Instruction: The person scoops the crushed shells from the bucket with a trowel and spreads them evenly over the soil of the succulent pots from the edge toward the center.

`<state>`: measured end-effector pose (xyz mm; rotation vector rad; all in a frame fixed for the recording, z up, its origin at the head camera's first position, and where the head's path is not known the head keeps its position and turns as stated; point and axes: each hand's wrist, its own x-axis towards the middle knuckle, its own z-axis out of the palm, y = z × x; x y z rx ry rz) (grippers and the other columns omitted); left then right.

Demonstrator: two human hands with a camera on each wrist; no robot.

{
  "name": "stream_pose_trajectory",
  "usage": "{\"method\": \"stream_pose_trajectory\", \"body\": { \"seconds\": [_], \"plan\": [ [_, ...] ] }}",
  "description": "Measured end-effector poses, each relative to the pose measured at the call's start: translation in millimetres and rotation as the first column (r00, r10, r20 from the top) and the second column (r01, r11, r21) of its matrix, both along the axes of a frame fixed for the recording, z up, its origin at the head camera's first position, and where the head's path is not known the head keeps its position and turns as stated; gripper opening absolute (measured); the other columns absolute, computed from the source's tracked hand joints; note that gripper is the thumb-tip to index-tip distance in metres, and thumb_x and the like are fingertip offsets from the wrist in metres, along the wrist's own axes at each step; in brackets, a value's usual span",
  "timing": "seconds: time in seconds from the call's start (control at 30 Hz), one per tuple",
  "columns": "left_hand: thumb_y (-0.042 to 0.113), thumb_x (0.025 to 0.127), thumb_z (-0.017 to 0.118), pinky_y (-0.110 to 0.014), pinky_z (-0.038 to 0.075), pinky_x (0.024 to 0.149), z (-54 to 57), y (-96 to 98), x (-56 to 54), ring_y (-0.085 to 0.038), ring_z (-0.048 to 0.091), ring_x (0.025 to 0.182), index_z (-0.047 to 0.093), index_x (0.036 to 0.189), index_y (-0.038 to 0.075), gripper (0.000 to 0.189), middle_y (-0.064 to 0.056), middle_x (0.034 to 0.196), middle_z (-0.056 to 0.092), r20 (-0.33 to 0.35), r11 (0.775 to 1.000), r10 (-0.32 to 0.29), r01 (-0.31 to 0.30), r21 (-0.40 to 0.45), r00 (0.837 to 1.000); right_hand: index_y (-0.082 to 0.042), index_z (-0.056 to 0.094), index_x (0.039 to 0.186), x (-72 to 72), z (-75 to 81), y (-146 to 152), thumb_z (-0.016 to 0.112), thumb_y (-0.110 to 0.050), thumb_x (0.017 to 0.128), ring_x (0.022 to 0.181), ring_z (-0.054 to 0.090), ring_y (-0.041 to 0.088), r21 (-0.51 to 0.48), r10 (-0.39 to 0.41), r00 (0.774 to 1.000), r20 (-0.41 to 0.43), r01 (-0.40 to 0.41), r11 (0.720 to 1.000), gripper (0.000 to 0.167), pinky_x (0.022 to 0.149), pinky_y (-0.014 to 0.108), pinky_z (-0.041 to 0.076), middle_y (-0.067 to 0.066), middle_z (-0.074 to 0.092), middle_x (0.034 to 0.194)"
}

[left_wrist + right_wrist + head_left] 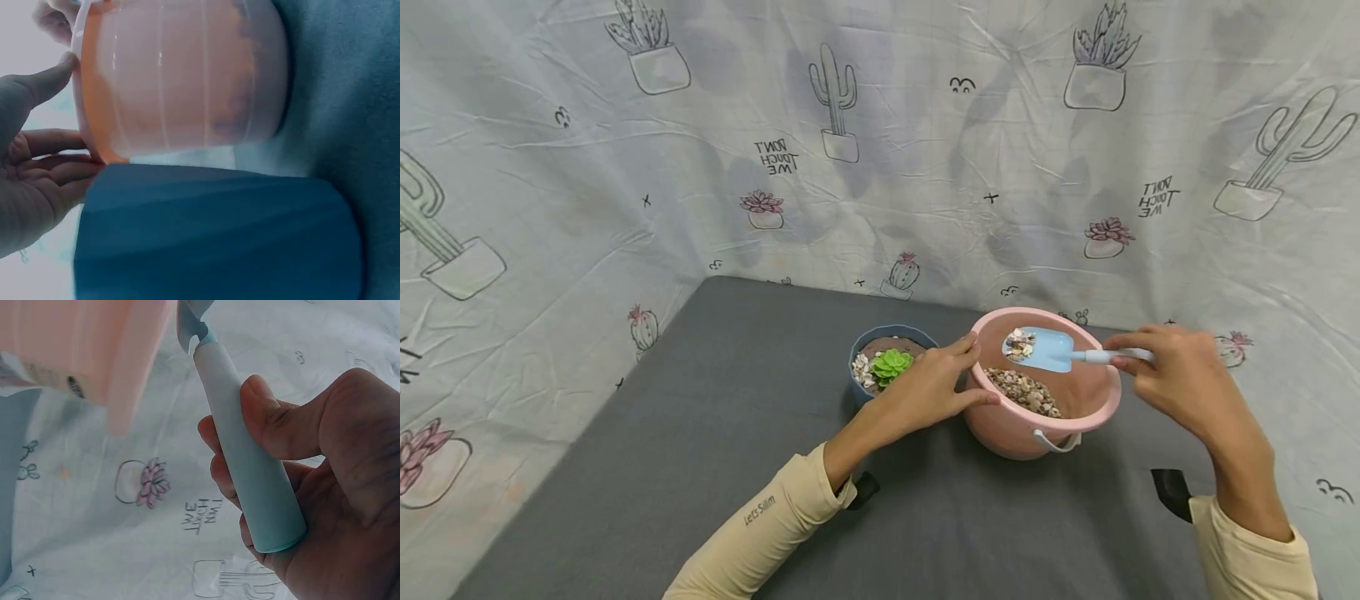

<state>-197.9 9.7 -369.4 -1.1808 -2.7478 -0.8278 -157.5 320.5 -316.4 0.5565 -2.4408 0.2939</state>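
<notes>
My right hand [1183,375] grips the white handle of a small light-blue hand trowel [1051,350]; in the right wrist view thumb and fingers wrap the handle [250,450]. Small pebbles [1020,344] lie on the trowel's blade, held over the pink bucket [1011,433]. Inside the bucket is a heap of mixed pebbles [1026,393]. My left hand [925,387] touches the bucket's left rim, thumb and fingers spread and fairly straight. Beside it stands a blue pot [859,390], partly behind my left forearm, with a green succulent [891,364], brown soil and white pebbles.
A dark grey cloth [737,400] covers the table. White fabric [910,208] printed with cacti hangs around the back and sides. The bucket's white carrying handle [1056,444] hangs at its front.
</notes>
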Motion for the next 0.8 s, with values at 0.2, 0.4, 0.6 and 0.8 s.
{"method": "stream_pose_trajectory", "body": {
  "seconds": [0.2,0.4,0.6,0.8],
  "plan": [
    [0.044,0.098,0.072,-0.044,0.047,0.12,3.5,-37.8,-7.1,-0.029,0.049,0.15,0.041,0.16,0.007,0.079,-0.013,0.168,0.04,0.075,0.997,0.023,-0.028,0.068,0.997,-0.008,0.084,0.085,-1.9,13.0,-22,0.087,0.008,0.068,0.061,0.052,0.011,-0.024,0.046,0.999,-0.012,-0.047,0.999,0.024,0.054,0.018,0.03,0.008,0.079,0.078],
    [0.042,0.093,0.079,-0.054,0.043,0.121,7.7,-101.7,-15.4,-0.036,0.041,0.155,0.036,0.163,0.007,0.089,-0.014,0.171,0.034,0.131,0.986,0.148,-0.157,0.062,0.98,-0.009,0.083,0.085,-11.3,25.4,-59,0.087,0.008,0.07,0.06,0.046,0.005,-0.024,0.146,0.988,-0.041,-0.147,0.989,0.023,0.052,0.018,0.03,0.001,0.075,0.074],
    [0.043,0.087,0.086,-0.058,0.04,0.122,-0.9,-135.4,-27.2,-0.039,0.034,0.158,0.023,0.166,0.002,0.109,-0.019,0.173,0.026,0.304,0.986,0.165,-0.162,-0.035,0.938,-0.013,0.084,0.087,-29.5,24.9,-105,0.088,0.004,0.072,0.058,0.052,0.01,0.014,0.213,0.977,-0.023,-0.213,0.977,0.023,0.054,0.024,0.033,-0.002,0.074,0.073],
    [0.048,0.083,0.088,-0.055,0.045,0.119,-12.3,-136.5,-31.4,-0.036,0.043,0.153,0.019,0.167,0.005,0.117,-0.017,0.171,0.031,0.386,0.986,0.167,-0.154,-0.063,0.907,-0.016,0.084,0.095,-45.1,21.5,-158,0.081,-0.007,0.086,0.079,0.064,0.03,0.173,0.087,0.971,0.224,-0.128,0.977,0.014,0.071,0.045,0.037,0.004,0.073,0.084]
  ]
}}
